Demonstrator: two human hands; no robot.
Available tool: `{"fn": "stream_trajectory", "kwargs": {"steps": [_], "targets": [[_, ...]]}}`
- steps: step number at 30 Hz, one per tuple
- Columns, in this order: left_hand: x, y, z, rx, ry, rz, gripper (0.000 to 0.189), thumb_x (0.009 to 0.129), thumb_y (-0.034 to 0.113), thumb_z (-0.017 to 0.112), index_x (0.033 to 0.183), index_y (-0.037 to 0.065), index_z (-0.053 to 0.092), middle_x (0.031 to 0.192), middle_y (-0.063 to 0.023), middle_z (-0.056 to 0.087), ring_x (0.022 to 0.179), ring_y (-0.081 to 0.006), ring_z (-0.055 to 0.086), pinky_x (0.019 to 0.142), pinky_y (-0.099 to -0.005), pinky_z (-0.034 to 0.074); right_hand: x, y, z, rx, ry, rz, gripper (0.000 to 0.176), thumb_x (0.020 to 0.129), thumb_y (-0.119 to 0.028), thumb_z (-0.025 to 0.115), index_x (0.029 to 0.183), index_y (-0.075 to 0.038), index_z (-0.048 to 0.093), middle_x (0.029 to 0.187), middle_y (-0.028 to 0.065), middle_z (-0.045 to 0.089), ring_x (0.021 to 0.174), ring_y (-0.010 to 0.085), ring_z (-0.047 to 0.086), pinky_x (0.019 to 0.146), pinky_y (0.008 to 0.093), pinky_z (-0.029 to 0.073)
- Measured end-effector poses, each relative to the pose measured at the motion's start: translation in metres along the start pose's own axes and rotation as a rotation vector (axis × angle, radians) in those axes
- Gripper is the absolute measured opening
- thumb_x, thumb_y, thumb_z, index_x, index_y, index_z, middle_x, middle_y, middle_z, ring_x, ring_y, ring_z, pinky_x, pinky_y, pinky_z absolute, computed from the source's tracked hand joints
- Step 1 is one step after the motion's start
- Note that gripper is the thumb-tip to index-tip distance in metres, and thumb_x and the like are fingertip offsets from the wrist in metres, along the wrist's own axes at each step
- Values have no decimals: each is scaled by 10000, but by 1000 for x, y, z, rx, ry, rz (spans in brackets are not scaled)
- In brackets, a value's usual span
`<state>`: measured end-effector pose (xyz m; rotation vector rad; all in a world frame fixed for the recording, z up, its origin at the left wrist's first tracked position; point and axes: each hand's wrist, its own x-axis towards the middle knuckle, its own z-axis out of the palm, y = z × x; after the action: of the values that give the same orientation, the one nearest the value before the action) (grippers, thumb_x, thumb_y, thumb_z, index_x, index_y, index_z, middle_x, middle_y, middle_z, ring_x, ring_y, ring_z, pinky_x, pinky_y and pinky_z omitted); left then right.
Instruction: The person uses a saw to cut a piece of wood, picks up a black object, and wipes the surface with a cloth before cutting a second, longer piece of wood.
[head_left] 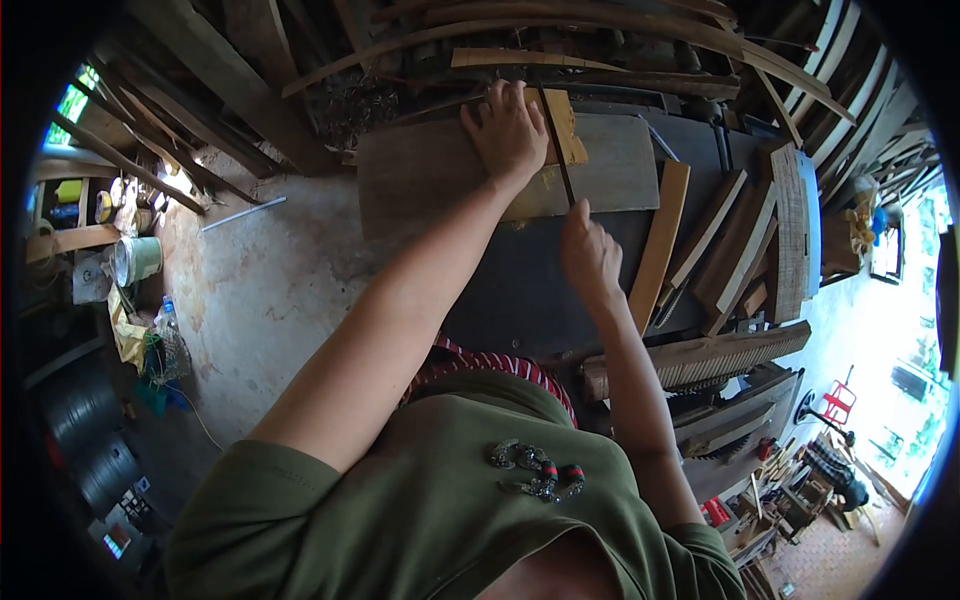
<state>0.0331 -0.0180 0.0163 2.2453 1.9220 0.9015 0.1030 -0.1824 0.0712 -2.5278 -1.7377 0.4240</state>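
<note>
My left hand [512,140] presses down near the far edge of a flat wooden board [420,175], its fingers spread. Just right of its fingertips lies a small yellowish piece of wood [562,125] with an uneven right edge. My right hand [592,255] is closed at the near end of a long, thin, dark strip-like tool [556,140]. The strip runs away from me across the yellowish wood, beside my left hand. Whether it has teeth is too small to tell. The board rests on a dark work surface [500,285].
Right of the board lie a light wooden strip [660,240] and several cut timber pieces [745,240]. Long curved wooden lengths [600,22] cross the far side. A bucket [137,260] stands at left. At lower right, another person [835,475] is bent over.
</note>
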Motion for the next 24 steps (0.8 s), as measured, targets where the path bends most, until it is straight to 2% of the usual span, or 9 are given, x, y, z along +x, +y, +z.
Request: {"fn": "stream_trajectory", "kwargs": {"steps": [3, 6, 10, 12, 14, 16, 19, 24], "targets": [[1, -1, 1, -2, 7, -10, 377, 948, 291, 489, 1295, 147, 515, 1334, -76, 488, 1136, -267, 561, 1078, -582, 253, 45, -8, 8, 36, 114, -60, 128, 923, -157, 450, 988, -55, 491, 763, 217, 689, 737, 396, 697, 661, 499, 553], [1, 2, 2, -53, -7, -28, 379, 941, 290, 491, 1281, 131, 545, 1363, -96, 497, 1125, -297, 558, 1098, -591, 243, 54, -14, 9, 47, 128, -41, 133, 918, -167, 469, 979, -53, 498, 757, 218, 688, 734, 396, 697, 653, 502, 552], [1, -1, -2, -29, -15, -15, 376, 943, 296, 492, 1286, 147, 531, 1354, -85, 493, 1138, -288, 557, 1088, -595, 249, 4, -1, 4, 41, 45, -39, 122, 913, -158, 477, 975, -54, 490, 755, 216, 688, 723, 394, 697, 643, 505, 553], [1, -1, -2, -19, -25, -18, 378, 948, 302, 487, 1297, 162, 517, 1345, -78, 489, 1148, -277, 558, 1080, -594, 253, -12, -2, -5, 31, -55, 29, 122, 908, -156, 487, 976, -55, 482, 749, 216, 686, 707, 390, 696, 633, 504, 552], [1, 1, -3, -7, -33, -20, 374, 946, 302, 490, 1294, 170, 519, 1350, -76, 489, 1151, -280, 556, 1082, -594, 252, 0, -2, 5, -5, -30, 3, 120, 917, -152, 468, 983, -52, 477, 753, 217, 687, 716, 386, 697, 639, 503, 550], [1, 2, -1, -10, -32, -19, 374, 945, 301, 491, 1293, 169, 520, 1353, -75, 488, 1151, -281, 556, 1084, -594, 251, 30, -6, 6, 18, 95, -62, 115, 924, -141, 445, 983, -47, 477, 759, 217, 689, 734, 385, 699, 650, 502, 549], [1, 1, -1, -2, -24, -18, 371, 944, 299, 494, 1290, 167, 521, 1354, -73, 487, 1150, -281, 558, 1086, -596, 248, 51, -16, 5, 27, 103, -52, 119, 925, -130, 432, 993, -44, 478, 764, 215, 691, 745, 387, 700, 653, 501, 549], [1, 0, -1, -3, -20, -27, 368, 944, 296, 494, 1286, 164, 521, 1358, -73, 482, 1147, -281, 560, 1084, -599, 247, 2, -3, 2, 11, 38, -38, 124, 921, -130, 443, 1001, -40, 476, 761, 217, 690, 729, 395, 697, 647, 500, 549]]}}
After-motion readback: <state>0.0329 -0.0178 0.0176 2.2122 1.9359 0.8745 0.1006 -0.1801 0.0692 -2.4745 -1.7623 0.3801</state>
